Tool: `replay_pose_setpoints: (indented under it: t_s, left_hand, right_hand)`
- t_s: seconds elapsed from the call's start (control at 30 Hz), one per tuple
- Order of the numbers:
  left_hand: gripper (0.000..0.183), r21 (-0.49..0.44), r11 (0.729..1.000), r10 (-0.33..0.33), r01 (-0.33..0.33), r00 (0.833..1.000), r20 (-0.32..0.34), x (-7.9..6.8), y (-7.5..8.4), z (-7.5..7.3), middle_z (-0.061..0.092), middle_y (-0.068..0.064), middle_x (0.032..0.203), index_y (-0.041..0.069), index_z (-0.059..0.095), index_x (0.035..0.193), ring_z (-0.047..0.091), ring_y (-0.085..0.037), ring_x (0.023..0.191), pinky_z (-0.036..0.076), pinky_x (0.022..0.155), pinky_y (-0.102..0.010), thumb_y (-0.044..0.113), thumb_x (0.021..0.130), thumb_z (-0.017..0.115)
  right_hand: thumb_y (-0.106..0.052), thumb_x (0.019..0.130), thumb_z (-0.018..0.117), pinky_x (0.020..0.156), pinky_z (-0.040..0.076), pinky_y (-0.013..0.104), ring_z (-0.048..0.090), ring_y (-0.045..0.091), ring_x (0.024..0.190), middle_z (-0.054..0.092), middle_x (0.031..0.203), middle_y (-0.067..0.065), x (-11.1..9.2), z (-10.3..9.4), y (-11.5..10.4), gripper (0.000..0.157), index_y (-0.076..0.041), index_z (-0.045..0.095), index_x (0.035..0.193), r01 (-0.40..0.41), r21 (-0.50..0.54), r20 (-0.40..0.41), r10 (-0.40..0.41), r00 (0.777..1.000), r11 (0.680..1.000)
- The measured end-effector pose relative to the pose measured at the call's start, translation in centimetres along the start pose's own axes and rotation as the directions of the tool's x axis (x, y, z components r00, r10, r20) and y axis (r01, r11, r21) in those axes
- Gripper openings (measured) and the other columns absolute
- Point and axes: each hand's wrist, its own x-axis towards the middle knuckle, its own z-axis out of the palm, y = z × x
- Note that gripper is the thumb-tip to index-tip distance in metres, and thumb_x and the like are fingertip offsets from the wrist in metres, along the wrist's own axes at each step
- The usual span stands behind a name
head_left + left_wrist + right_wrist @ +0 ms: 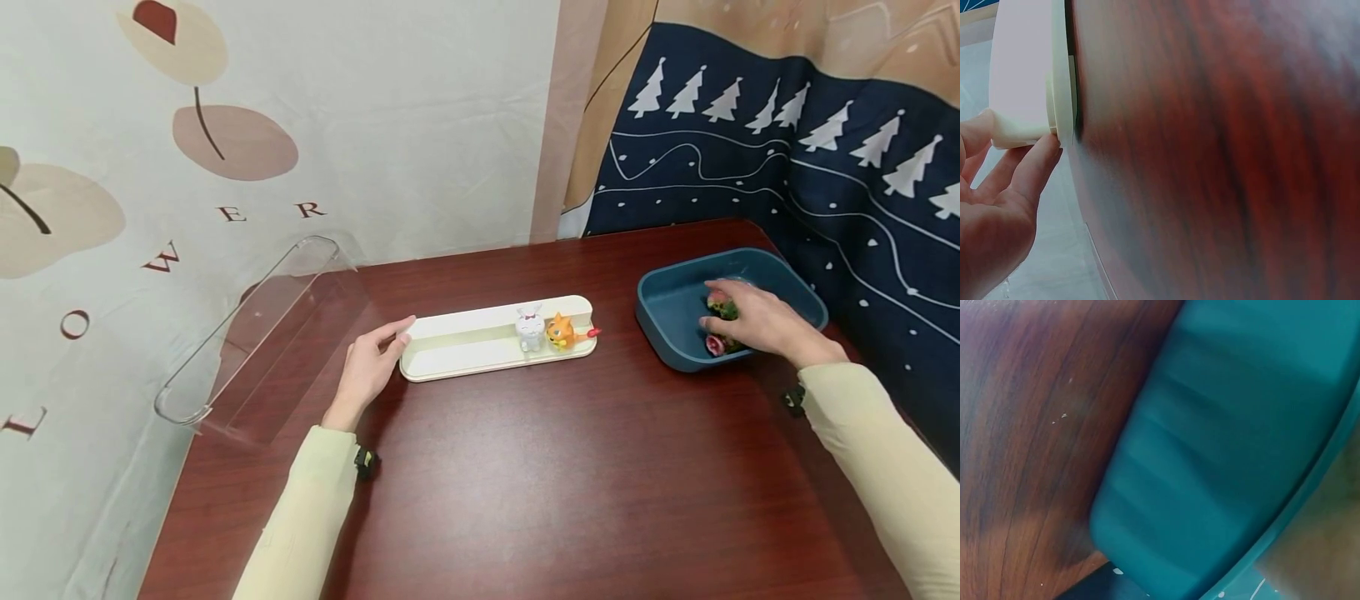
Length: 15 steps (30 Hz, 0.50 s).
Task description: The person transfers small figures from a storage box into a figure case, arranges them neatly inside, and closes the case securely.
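Note:
In the head view, my left hand (369, 367) holds the left end of a long cream tray (450, 360), thumb and fingers at its end. The left wrist view has this hand (1004, 200) with fingertips against the tray's end wall (1019, 132). Side by side at the tray's right end are a white rabbit figurine (529, 327) and an orange figurine (561, 332) with a red-tipped tail. My right hand (765, 321) reaches into a blue bin (671, 304), thumb and index finger beside a pink and green toy (722, 306). Whether they pinch it, I cannot tell. A pink round piece (716, 344) lies just below the thumb.
A clear plastic cover (255, 333) leans at the left by the flower-print wall cloth (420, 125). A dark blue curtain with white trees (712, 158) hangs behind the bin. Both stand around the reddish-brown wooden table (525, 483).

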Motion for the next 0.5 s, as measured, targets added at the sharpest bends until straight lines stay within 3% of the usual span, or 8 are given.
replay_pose_setpoints:
  t_s: [0.17, 0.5]
  left_hand:
    - [0.036, 0.002, 1.000, -0.002, 0.002, 1.000, 0.006, -0.03, 0.04, -0.03, 0.065, -0.010, 0.140, 0.017, 0.067, 0.142, 0.065, -0.030, 0.123, 0.049, 0.104, -0.049, 0.023, 0.107, 0.061]
    - [0.036, 0.007, 1.000, -0.006, 0.006, 1.000, 0.007, -0.02, -0.07, 0.03, 0.065, -0.009, 0.140, 0.018, 0.066, 0.142, 0.065, -0.029, 0.123, 0.048, 0.104, -0.049, 0.023, 0.107, 0.060]
  right_hand:
    - [-0.043, 0.099, 0.069, 0.106, 0.027, 0.079, 0.032, 0.054, 0.135, 0.039, 0.152, 0.033, 0.03, -0.01, -0.39, 0.078, -0.004, 0.036, 0.158, 0.025, 0.036, 0.022, -0.026, 0.999, 0.999]
    - [-0.048, 0.097, 0.070, 0.104, 0.027, 0.080, 0.031, 0.058, 0.135, 0.030, 0.156, 0.037, 0.47, 0.21, -0.38, 0.088, 0.003, 0.031, 0.157, -0.044, -0.050, -0.016, 0.043, 0.999, 0.998]
